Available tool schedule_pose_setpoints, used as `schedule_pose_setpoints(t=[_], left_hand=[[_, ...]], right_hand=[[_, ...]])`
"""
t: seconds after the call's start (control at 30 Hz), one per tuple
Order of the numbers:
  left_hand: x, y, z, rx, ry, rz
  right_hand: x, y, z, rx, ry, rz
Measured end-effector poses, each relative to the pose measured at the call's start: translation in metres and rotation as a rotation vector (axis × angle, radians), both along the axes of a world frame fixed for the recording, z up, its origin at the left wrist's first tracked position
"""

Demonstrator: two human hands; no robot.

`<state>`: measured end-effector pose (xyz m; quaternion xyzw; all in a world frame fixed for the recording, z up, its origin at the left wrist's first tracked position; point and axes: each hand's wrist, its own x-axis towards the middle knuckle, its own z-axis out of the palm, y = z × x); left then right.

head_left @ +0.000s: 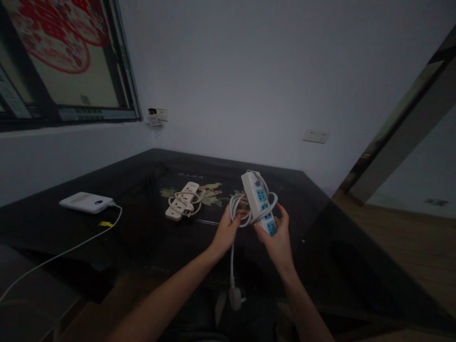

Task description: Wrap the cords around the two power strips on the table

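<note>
My right hand (pixel 276 232) grips the lower end of a white power strip (pixel 253 192) with blue sockets, tilted above the dark table. Loops of its grey-white cord (pixel 233 206) wrap round the strip and bunch at its left side. My left hand (pixel 227 228) is closed on that coiled cord. From there the cord's free end hangs down past the table's front edge to a plug (pixel 235 298). Left of my hands, a second white power strip (pixel 187 192) lies on the table, with its own cord (pixel 176 202) wound about it.
The glossy black table (pixel 142 247) has a floral print in the middle. A white power bank (pixel 86 202) with a thin cable (pixel 71 247) lies at the left. Wall sockets (pixel 316 136) sit behind the table, and a window (pixel 81 85) is at upper left.
</note>
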<state>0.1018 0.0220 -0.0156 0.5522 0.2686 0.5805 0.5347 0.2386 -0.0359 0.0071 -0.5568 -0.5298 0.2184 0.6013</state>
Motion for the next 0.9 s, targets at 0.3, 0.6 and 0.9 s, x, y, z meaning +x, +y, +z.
schedule_pose_setpoints(t=[0.3,0.6,0.9], left_hand=[[0.004,-0.002,-0.013,-0.214,-0.021,-0.085],[-0.009,0.009,-0.006,-0.228,0.001,0.07],[0.004,-0.008,-0.006,-0.03,0.195,0.12]], right_hand=[[-0.016,0.018,0.016,0.045,0.207,0.21],[-0.02,0.038,0.006,-0.044,0.254,0.21],[-0.015,0.055,-0.016,0.01,0.085,0.053]])
